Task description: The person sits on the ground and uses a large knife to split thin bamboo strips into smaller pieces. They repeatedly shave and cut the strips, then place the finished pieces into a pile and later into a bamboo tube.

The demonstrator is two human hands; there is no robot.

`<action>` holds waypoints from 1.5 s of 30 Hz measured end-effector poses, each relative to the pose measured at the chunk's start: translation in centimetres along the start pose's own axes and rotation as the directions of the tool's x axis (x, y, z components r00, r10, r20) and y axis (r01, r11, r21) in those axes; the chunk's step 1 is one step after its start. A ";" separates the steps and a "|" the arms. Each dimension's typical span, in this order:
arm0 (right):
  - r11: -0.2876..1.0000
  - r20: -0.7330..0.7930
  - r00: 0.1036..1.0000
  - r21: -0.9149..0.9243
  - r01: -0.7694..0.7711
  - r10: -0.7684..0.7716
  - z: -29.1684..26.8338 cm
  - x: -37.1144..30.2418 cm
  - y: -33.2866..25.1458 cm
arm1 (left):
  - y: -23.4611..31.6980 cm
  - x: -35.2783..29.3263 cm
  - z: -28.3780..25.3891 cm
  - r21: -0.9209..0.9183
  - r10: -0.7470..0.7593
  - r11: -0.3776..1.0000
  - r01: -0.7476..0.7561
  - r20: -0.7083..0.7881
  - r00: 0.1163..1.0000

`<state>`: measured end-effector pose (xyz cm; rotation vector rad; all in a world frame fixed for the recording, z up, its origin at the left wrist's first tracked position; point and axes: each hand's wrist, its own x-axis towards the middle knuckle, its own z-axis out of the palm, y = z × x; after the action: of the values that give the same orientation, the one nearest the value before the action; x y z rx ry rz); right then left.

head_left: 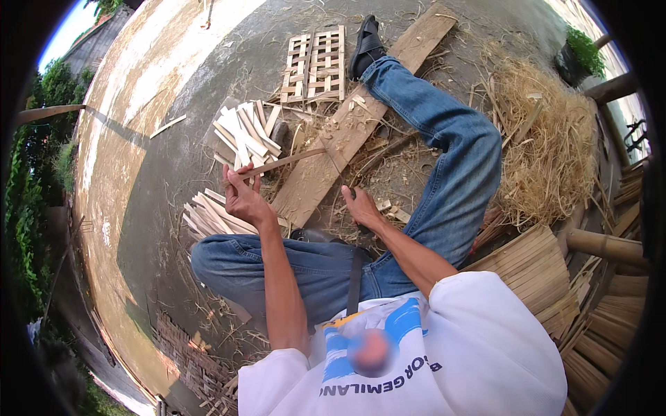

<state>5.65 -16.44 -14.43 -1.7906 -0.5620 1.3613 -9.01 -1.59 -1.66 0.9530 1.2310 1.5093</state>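
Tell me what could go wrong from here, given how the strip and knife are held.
1. The knife might skid along the strip toward the bare left hand.
2. The bare right hand works between the legs, so a slip toward the body could perhaps reach the jeans.
3. Loose shavings on the board might let the strip's far end slide.

We've got a potted plant just past the shaggy fibre heap. Bamboo pole on the heap's near side, greenery way left of it.
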 end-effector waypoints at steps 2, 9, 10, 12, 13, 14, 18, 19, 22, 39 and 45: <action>0.995 0.026 0.999 -0.092 0.038 -0.036 -0.5 -1.3 -0.4 | 0.3 -0.4 0.3 0.006 -0.007 1.000 0.008 -0.018 1.000; 0.961 0.067 0.994 0.259 -0.096 0.081 -0.9 0.5 0.4 | 0.2 1.6 -1.4 -0.332 -0.103 0.942 0.052 -0.137 0.985; 0.922 0.125 0.989 0.369 -0.115 0.074 -0.7 -0.1 -0.9 | -0.7 1.9 -2.3 -0.374 -0.152 0.921 0.105 -0.098 0.983; 0.893 0.110 0.989 0.448 0.038 -0.097 -0.7 -0.5 -3.8 | -3.7 3.3 -3.9 -0.447 -0.229 0.873 0.195 -0.021 0.973; 0.878 0.049 0.983 0.459 0.134 -0.175 -1.3 -0.8 -5.4 | -3.8 2.1 -2.6 -0.453 -0.322 0.841 0.296 0.021 0.946; 0.856 -0.006 0.967 0.464 0.229 -0.255 -1.8 -1.2 -7.3 | -4.0 1.4 -2.0 -0.443 -0.342 0.834 0.329 0.053 0.938; 0.771 -0.155 0.926 0.516 0.372 -0.343 -3.5 -0.6 -13.1 | -4.7 0.1 -1.0 -0.410 -0.467 0.762 0.501 0.188 0.864; 0.728 -0.184 0.923 0.569 0.381 -0.339 -4.3 -0.1 -13.9 | -4.3 -0.3 -0.4 -0.403 -0.517 0.719 0.566 0.234 0.823; 0.720 -0.180 0.880 0.515 0.465 -0.439 -6.8 0.4 -15.1 | -1.9 -1.8 0.4 0.029 -0.704 0.668 0.744 0.350 0.618; 0.765 0.226 0.828 -0.318 0.560 -0.513 -6.8 -2.1 -18.4 | 10.6 -0.1 7.7 0.369 0.074 0.846 -0.384 0.633 0.771; 0.946 -0.009 0.951 0.105 0.308 -0.309 -3.1 -2.1 -10.4 | 6.1 0.4 3.5 0.368 0.202 0.883 -0.292 0.265 0.943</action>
<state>9.10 -13.00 -4.49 -1.5386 -0.7279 1.1597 -6.92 -0.66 5.01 1.5630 1.3192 1.3149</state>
